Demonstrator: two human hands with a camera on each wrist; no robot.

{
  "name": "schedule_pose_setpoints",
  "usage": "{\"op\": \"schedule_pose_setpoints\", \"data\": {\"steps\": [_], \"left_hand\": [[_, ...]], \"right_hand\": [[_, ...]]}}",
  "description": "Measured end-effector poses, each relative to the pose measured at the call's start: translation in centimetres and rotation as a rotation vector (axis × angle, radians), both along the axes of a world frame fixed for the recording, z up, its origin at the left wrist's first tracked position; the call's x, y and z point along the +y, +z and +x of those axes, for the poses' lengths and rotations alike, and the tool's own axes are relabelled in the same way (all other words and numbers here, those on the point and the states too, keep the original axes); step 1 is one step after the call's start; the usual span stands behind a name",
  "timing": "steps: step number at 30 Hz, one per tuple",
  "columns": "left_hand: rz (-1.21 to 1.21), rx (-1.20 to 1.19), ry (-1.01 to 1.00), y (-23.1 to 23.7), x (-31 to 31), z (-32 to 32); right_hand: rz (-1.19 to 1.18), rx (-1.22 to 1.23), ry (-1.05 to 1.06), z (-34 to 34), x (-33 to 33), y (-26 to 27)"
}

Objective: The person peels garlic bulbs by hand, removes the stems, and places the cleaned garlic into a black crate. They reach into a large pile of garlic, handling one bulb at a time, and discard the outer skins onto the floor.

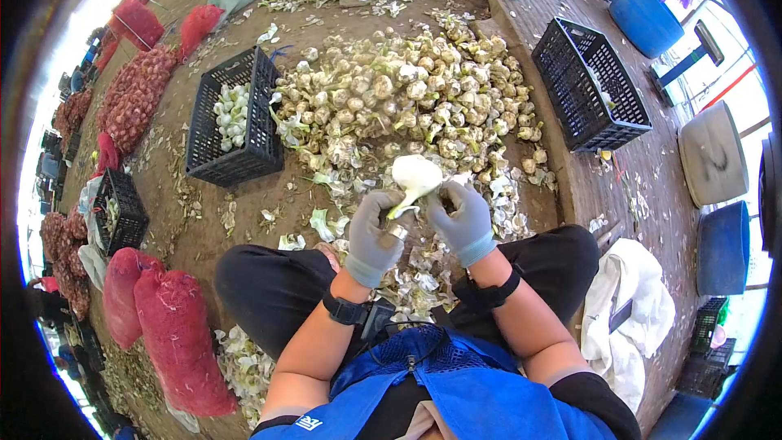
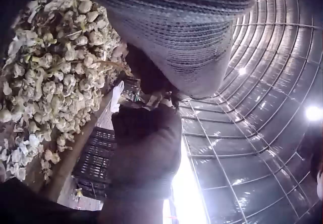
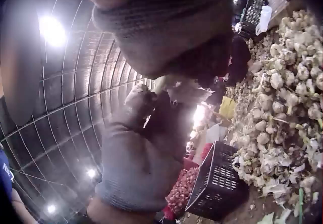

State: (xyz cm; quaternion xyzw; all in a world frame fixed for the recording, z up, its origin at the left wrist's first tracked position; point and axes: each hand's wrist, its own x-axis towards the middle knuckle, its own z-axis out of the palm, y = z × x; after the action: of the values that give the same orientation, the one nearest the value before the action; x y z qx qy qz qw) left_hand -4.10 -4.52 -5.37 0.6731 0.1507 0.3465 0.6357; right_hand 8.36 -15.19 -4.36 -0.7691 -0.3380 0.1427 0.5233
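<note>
A peeled-looking white garlic bulb (image 1: 417, 173) with a short green stem (image 1: 401, 211) is held up between two grey-gloved hands. The left hand (image 1: 375, 238) has its fingers curled in at the stem side, with a small shiny piece (image 1: 397, 231) by its palm that is too small to identify. The right hand (image 1: 464, 222) pinches the bulb's right side, where pale skin sticks out. Both wrist views show the gloves close up and dark; the left hand (image 2: 176, 42) and the right hand (image 3: 166, 32) largely hide the bulb there.
Beyond the hands lies a big garlic heap (image 1: 407, 98), with loose skins around it. A black crate (image 1: 269, 114) of white bulbs stands left of it, another crate (image 1: 582, 106) right. Red sacks (image 1: 175, 334) lie at left, a white cloth (image 1: 623, 310) by the right knee.
</note>
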Motion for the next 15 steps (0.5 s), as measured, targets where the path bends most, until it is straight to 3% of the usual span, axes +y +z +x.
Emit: {"op": "schedule_pose_setpoints", "data": {"steps": [3, 4, 5, 6, 8, 9, 11, 12, 13, 15], "left_hand": [[0.060, 0.031, 0.035, -0.1, 0.0, -0.2], [-0.117, 0.031, 0.033, -0.2, 0.4, -0.5], [-0.117, 0.033, 0.033, -0.2, 0.4, -0.5], [-0.223, -0.049, 0.007, 0.0, 0.4, -0.5], [-0.520, -0.260, -0.111, -0.5, 0.6, -0.5], [-0.518, -0.259, -0.110, -0.2, 0.8, -0.6], [-0.911, -0.405, -0.372, 1.1, 1.4, -1.0], [-1.128, -0.423, -0.494, 1.6, 1.6, -1.8], [-1.125, -0.424, -0.490, 1.7, 1.8, -1.9], [-1.441, -0.496, -0.616, 1.7, 2.1, -1.8]], "right_hand": [[0.021, -0.200, -0.055, 0.0, -0.3, 0.5], [-0.002, -0.312, -0.072, 0.6, -0.4, 0.4], [-0.025, -0.424, -0.090, 1.0, -0.5, 0.3], [0.066, -0.219, -0.154, 0.8, -0.4, 1.9], [0.080, -0.227, -0.268, 2.4, -0.8, 1.0], [0.094, -0.236, -0.382, 3.5, -1.2, 0.5], [0.366, 0.262, -0.493, 5.7, -1.8, -0.3], [0.315, 0.443, -0.442, 6.8, -2.5, -0.1], [0.315, 0.445, -0.437, 6.8, -2.5, -0.4], [-0.384, -0.346, -0.106, 6.4, -2.7, -0.4]]}}
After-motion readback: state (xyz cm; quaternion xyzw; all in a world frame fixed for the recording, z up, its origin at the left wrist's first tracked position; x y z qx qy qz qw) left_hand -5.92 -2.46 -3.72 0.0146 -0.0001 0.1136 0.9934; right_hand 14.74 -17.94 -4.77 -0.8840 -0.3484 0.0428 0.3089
